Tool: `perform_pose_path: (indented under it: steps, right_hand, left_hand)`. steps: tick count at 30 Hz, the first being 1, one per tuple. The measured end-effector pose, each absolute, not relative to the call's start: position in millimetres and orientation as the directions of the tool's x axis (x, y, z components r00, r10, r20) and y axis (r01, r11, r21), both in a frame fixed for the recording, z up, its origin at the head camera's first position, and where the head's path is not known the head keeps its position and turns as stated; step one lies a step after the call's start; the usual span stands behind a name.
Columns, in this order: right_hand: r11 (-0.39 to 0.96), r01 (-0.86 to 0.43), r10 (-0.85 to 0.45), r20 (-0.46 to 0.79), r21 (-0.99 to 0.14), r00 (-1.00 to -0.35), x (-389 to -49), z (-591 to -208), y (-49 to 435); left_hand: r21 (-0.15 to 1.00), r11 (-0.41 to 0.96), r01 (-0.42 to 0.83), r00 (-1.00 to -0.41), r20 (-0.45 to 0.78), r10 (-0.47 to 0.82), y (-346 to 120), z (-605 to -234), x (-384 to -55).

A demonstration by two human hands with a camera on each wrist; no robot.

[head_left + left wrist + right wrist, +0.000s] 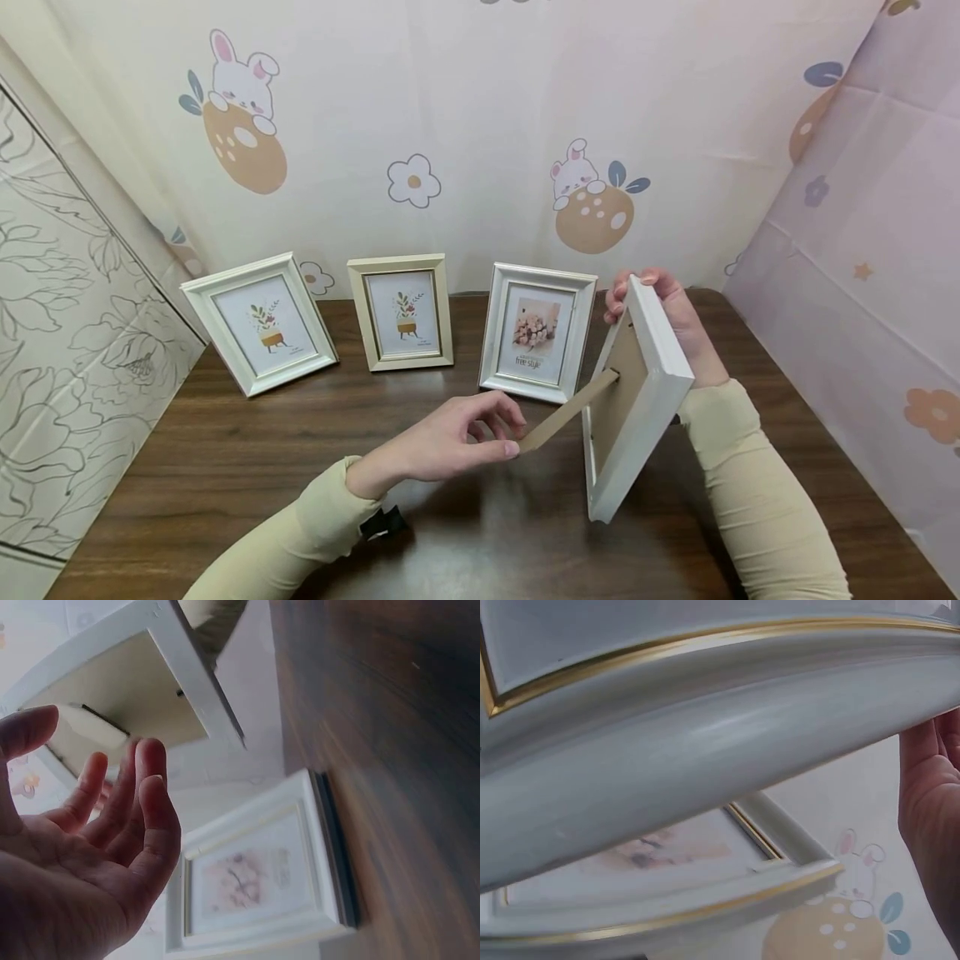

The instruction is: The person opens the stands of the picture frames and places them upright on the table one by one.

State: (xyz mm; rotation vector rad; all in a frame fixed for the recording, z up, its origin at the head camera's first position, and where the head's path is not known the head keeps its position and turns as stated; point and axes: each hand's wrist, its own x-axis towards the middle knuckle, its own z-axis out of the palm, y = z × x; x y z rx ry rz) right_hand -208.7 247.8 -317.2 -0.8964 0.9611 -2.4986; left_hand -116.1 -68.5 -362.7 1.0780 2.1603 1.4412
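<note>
My right hand point(678, 317) grips a white picture frame point(654, 400) by its upper edge, with the fingers curled over the top. The frame is tilted, its brown backing facing left. From that backing a flat brown stand leg point(572, 410) sticks out toward my left hand point(453, 437). The left thumb tip is right at the leg's free end. In the left wrist view the left hand point(97, 847) has thumb and loosely bent fingers apart. The right wrist view shows the held frame's front, white with a gold inner line point(705, 649).
Behind stand a white frame with a flower picture point(536, 333), a cream frame point(401, 312) and another white frame point(260, 323) at the left, all upright on the dark wooden table point(300, 442). A patterned curtain point(480, 125) closes off the back.
</note>
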Motion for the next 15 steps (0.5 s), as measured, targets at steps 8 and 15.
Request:
perform_pose_path:
  steps: [8, 15]
  right_hand:
    - [-0.737, 0.008, -0.476, 0.51, -0.676, -0.717, -209.8, -326.5, 267.4]
    - [-0.745, 0.002, -0.521, 0.58, -0.667, -0.626, -214.6, -343.6, 289.2]
  left_hand:
    - [0.883, 0.242, 0.402, -0.715, 0.137, 0.686, -95.0, -371.5, -127.0]
    - [0.893, 0.247, 0.377, -0.758, 0.144, 0.636, -113.3, -374.2, -132.7]
